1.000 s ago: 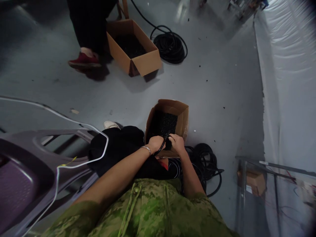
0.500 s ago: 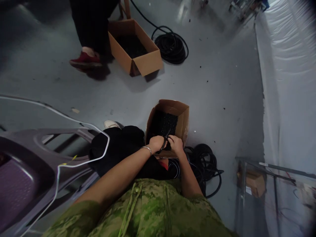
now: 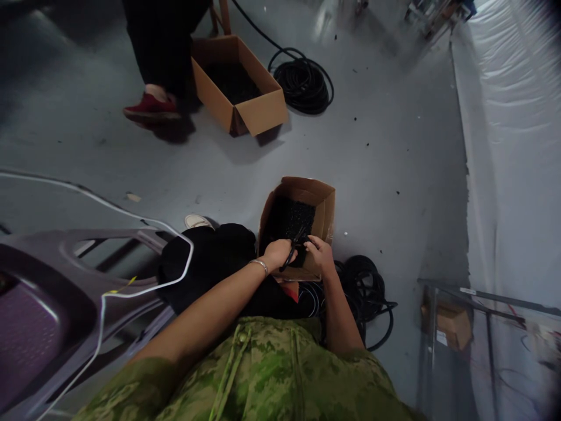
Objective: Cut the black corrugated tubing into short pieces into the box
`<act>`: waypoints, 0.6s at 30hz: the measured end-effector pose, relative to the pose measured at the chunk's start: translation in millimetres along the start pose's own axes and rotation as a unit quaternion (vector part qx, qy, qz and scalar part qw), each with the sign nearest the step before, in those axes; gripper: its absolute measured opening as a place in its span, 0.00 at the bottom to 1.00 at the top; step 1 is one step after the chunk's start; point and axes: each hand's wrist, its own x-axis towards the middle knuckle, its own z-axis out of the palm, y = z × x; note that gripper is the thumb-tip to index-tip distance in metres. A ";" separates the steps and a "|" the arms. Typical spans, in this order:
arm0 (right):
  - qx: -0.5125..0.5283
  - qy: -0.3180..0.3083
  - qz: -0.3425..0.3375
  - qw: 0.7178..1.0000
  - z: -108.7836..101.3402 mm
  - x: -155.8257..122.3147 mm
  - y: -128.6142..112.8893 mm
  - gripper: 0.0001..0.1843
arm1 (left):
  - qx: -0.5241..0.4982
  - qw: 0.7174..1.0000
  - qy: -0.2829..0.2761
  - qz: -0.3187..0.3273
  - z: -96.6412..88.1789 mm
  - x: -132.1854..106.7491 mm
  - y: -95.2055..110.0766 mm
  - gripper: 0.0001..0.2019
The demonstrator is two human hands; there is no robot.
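Observation:
My left hand (image 3: 279, 255) is closed around the black handles of a pair of scissors (image 3: 288, 257), whose blades point up and away over an open cardboard box (image 3: 326, 216). Just right of the blades, my right hand (image 3: 321, 254) pinches a dark end of what looks like black cable (image 3: 305, 240); most of it is hidden by the fingers. Many small black pieces (image 3: 300, 215) lie in the box below both hands. Beside my right forearm, a loose coil of black cable (image 3: 363, 280) rests on the floor.
Across the floor stands a second cardboard box (image 3: 263, 114) with dark contents, next to another black coil (image 3: 304, 85). A person's red shoe (image 3: 151, 108) is beside it. A purple-grey chair (image 3: 30, 327) and white cable (image 3: 131, 292) are on my left, a metal frame (image 3: 432, 327) right.
My right hand has moved slightly right, away from the scissors, and its fingers have shifted. The scissor blades now appear spread apart. My left hand has barely moved.

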 end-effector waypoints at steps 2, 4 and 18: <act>0.003 0.006 -0.009 1.000 -2.5 0.2 0.5 0.19 | 0.005 1.000 0.008 0.005 0.7 -0.6 0.2 0.18; 0.000 0.013 -0.021 1.000 -5.4 0.8 2.8 0.19 | 0.009 1.000 0.019 0.016 1.1 -1.3 0.5 0.18; 0.012 0.041 -0.015 0.999 -15.1 1.9 -5.9 0.19 | 0.051 0.997 0.020 0.060 10.4 -1.5 -1.9 0.19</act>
